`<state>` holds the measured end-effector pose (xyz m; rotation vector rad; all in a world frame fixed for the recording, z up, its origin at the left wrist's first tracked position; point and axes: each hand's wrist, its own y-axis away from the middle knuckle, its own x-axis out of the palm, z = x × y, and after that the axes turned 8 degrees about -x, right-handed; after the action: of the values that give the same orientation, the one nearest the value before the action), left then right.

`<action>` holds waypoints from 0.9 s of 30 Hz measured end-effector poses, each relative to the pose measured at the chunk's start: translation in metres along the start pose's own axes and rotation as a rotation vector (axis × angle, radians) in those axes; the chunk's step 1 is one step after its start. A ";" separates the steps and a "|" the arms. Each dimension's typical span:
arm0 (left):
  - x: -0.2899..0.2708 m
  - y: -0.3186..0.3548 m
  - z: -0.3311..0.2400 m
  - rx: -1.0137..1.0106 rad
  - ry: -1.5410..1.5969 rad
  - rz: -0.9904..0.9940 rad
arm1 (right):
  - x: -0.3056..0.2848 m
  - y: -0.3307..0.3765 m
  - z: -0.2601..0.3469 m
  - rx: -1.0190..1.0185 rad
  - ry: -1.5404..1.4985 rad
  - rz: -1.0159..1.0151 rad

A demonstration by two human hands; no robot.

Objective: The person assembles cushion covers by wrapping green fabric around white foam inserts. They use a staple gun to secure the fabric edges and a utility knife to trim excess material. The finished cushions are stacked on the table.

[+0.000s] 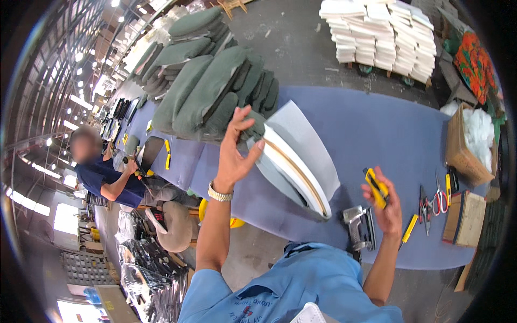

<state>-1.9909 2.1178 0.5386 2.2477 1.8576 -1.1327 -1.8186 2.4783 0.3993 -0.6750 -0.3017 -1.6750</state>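
Note:
A curved white padded panel (pixel 295 164) with a brown strip along it stands before me on the table, light grey sheet material (pixel 308 141) spreading from its far side. At the panel's left end is my left hand (pixel 238 148), its fingers spread and the thumb seeming to touch the corner. My right hand (pixel 386 202) is closed around a yellow-and-black utility knife (pixel 376 188), held above the table to the right of the panel. Just left of that hand lies a metal staple gun (pixel 356 229).
Dark green cushions (pixel 215 86) are piled at the left. Scissors (pixel 440 198), red-handled pliers (pixel 424 210), a yellow cutter (pixel 410 228) and a box of white stuffing (pixel 464 140) sit at the right. A co-worker (pixel 110 175) works farther left; white pads (pixel 379 35) are stacked behind.

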 end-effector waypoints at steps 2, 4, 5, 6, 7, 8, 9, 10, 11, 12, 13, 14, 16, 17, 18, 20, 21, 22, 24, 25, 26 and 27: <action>0.005 -0.001 0.001 0.015 0.003 -0.002 | 0.010 -0.004 0.001 0.066 -0.116 0.029; 0.014 0.003 0.001 0.019 0.014 -0.061 | 0.015 -0.007 0.001 0.261 -0.061 -0.008; 0.019 0.002 -0.002 0.053 -0.030 -0.107 | 0.008 -0.003 -0.012 0.140 -0.010 0.041; 0.020 0.005 -0.003 0.073 -0.040 -0.135 | 0.008 -0.001 -0.018 0.151 0.050 0.025; 0.021 0.010 -0.005 0.094 -0.051 -0.162 | 0.009 0.000 -0.023 0.161 0.108 0.006; 0.024 0.014 -0.005 0.120 -0.056 -0.195 | 0.015 -0.007 -0.023 0.163 0.172 -0.011; 0.026 0.020 -0.015 0.169 -0.051 -0.231 | 0.039 -0.010 -0.008 0.112 0.023 -0.060; 0.025 0.022 -0.021 0.207 -0.075 -0.224 | 0.060 -0.018 0.007 0.028 -0.021 -0.043; 0.024 0.028 -0.026 0.236 -0.102 -0.217 | 0.080 -0.026 0.021 -0.046 -0.065 -0.025; 0.025 0.032 -0.030 0.265 -0.121 -0.205 | 0.092 -0.036 0.035 -0.122 -0.106 -0.013; 0.029 0.033 -0.035 0.277 -0.102 -0.189 | 0.096 -0.047 0.049 -0.107 -0.027 0.033; 0.032 0.035 -0.038 0.286 -0.086 -0.176 | 0.102 -0.060 0.054 -0.101 0.010 0.090; 0.037 0.040 -0.043 0.299 -0.060 -0.140 | 0.122 -0.088 0.059 -0.081 0.079 0.198; 0.040 0.044 -0.042 0.294 -0.041 -0.139 | 0.145 -0.102 0.060 -0.159 0.150 0.304; 0.040 0.049 -0.045 0.294 -0.033 -0.153 | 0.175 -0.115 0.059 -0.230 0.218 0.411; 0.045 0.055 -0.050 0.299 0.001 -0.167 | 0.215 -0.141 0.057 -0.342 0.381 0.623; 0.050 0.054 -0.050 0.320 0.013 -0.170 | 0.223 -0.157 0.053 -0.298 0.395 0.750; 0.055 0.052 -0.054 0.342 0.027 -0.169 | 0.228 -0.174 0.049 -0.251 0.407 0.871; 0.062 0.054 -0.057 0.352 0.035 -0.181 | 0.236 -0.199 0.039 -0.220 0.520 1.021; 0.063 0.055 -0.054 0.338 0.028 -0.203 | 0.239 -0.204 0.026 -0.141 0.621 1.013; 0.069 0.051 -0.054 0.343 0.045 -0.209 | 0.234 -0.209 0.019 -0.150 0.684 0.986; 0.071 0.056 -0.046 0.288 0.029 -0.271 | 0.231 -0.213 0.000 -0.219 0.618 0.952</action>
<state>-1.9172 2.1820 0.5116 2.2016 2.1902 -1.5032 -2.0428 2.3387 0.5693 -0.3265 0.5802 -0.9126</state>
